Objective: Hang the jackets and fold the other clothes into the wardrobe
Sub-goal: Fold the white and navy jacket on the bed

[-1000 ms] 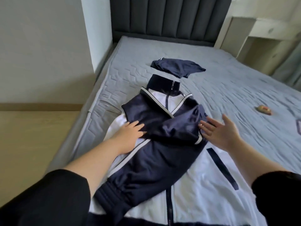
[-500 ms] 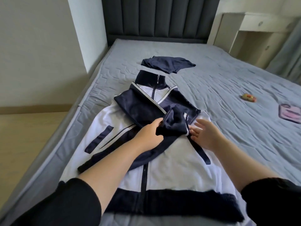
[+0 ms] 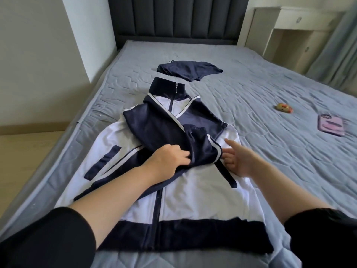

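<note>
A blue and white jacket [image 3: 183, 200] lies flat on the bed [image 3: 270, 84], zipped up, front side up. Both sleeves are laid across its chest. The left hand [image 3: 170, 157] has its fingers curled on the dark sleeve [image 3: 201, 149] and pinches the cloth near the cuff. The right hand [image 3: 239, 161] is just beside the same cuff. Its fingers are loose and spread and hold nothing. The tips seem to touch the white stripe.

The step looks like tidying the sleeves so the jacket lies neat. To do it well, I think the left hand should pull the sleeve flat and straight, not in a lump. The right hand can pat the cuff down and keep it inside the edge of the jacket. Go slow, since the smooth cloth may slip and bunch up.

A dark folded piece of clothing [image 3: 189, 71] lies higher up the bed, apart from the collar. A little toy [image 3: 284, 108] and a pink thing [image 3: 330, 125] lie off to the right.
</note>
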Tool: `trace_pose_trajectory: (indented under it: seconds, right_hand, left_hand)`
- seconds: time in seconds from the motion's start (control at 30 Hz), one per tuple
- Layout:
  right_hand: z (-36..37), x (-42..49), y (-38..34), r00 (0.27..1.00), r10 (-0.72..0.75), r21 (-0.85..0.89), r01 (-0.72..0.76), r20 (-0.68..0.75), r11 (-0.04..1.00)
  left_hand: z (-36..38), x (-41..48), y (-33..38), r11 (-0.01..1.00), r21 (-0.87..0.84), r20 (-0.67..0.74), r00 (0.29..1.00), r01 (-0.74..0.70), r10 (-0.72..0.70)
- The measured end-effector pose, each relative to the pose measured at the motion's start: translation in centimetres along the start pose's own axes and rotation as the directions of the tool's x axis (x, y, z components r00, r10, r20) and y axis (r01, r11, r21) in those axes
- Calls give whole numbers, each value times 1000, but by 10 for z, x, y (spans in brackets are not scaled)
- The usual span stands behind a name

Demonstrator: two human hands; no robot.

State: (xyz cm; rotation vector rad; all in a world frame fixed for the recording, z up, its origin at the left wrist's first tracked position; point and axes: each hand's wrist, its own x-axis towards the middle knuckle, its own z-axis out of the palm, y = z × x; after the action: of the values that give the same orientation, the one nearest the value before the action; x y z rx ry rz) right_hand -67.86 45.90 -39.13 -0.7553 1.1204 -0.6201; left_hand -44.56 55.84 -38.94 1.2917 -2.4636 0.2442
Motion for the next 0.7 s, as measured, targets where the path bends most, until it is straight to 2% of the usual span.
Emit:
trace_pose_trajectory:
  seconds: [0.03, 0.07, 0.17, 0.23, 0.3, 0.37, 0.43, 0.47, 0.53, 0.57, 0.63, 0.7]
  right_hand:
    - [-1, -1, 0, 1000, 0, 16, 0, 30, 1000]
    - [-2, -2, 1, 998, -1, 31, -1, 63, 1000]
    - [0, -4, 3, 995, 10, 4, -10, 100, 1000]
    - [5, -4, 3, 996, -40, -30, 42, 82, 999]
    - [9, -7, -1, 975, -188, 18, 188, 120, 982]
    - [8, -12, -8, 913, -329, 129, 305, 241, 943]
    - [1, -21, -12, 818, -376, 162, 339, 436, 927]
    - [-4, -25, -14, 782, -319, 106, 312, 536, 944]
    - [-15, -31, -13, 753, -116, -164, 286, 647, 944]
    - [-19, -31, -12, 788, -12, -332, 272, 615, 903]
    - [-23, -28, -10, 885, 115, -549, 173, 451, 818]
    - [-17, -25, -13, 952, 100, -628, 109, 288, 771]
  left_hand:
    - [1, -4, 1, 988, 68, 12, 991, -137, 137]
    - [4, -8, 0, 974, 101, 9, 979, -204, 204]
    - [5, -12, 2, 986, 45, 140, 979, -157, 150]
    - [8, -13, -1, 997, 9, 285, 956, -70, 65]
    - [6, -15, -3, 998, -56, 354, 935, 37, -15]
    - [1, -20, -9, 960, -189, 310, 940, 208, -142]
    - [-8, -24, -14, 842, -354, 300, 902, 407, -310]
    - [-12, -24, -16, 744, -465, 309, 875, 481, -372]
    - [-20, -24, -23, 522, -635, 312, 807, 570, -502]
    - [-23, -26, -29, 459, -657, 284, 760, 598, -584]
    - [-26, -33, -47, 461, -571, 182, 653, 679, -735]
    - [-26, -43, -64, 444, -414, 130, 535, 795, -835]
